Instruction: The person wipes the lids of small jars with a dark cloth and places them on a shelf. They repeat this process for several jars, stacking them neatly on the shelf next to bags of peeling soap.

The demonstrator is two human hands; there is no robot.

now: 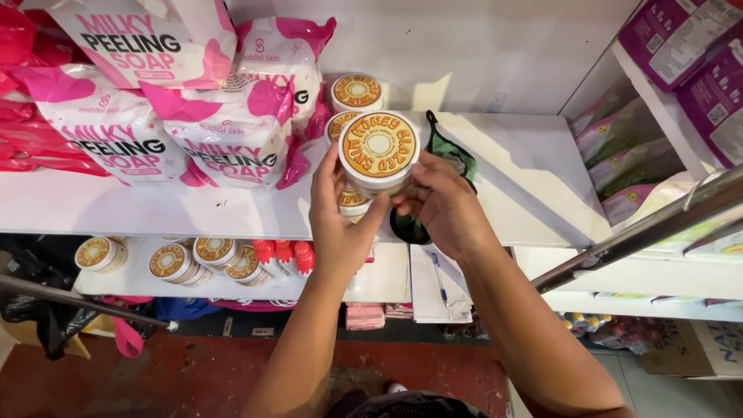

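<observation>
A wide white shelf [534, 193] spans the scene, its right part bare and its far left heaped with large pink-and-white pouches [224, 131] lying against one another. Below it, nearer, a lower white shelf [139, 282] carries a row of round jars with orange-and-white lids [193, 262] tipped on their sides, with small red bottles [285, 254] just to their right. On the right, a side rack holds purple packets [689, 46] far up and pale pink and green bags [627, 155] beneath, with a metal rail [650, 228] slanting across in front. Both forearms rise from the near edge to the middle of the upper shelf. The left hand [340, 224] and the right hand [441, 205] together grip a round white jar with an orange-ringed lid [378, 151], fingers curled around its sides from left and right, holding it just above the shelf's near edge. More such jars [356, 93] stand just behind it, and one sits under it. A dark green-edged mask [453, 155] lies on the shelf just right of the jar, partly behind the right hand.
</observation>
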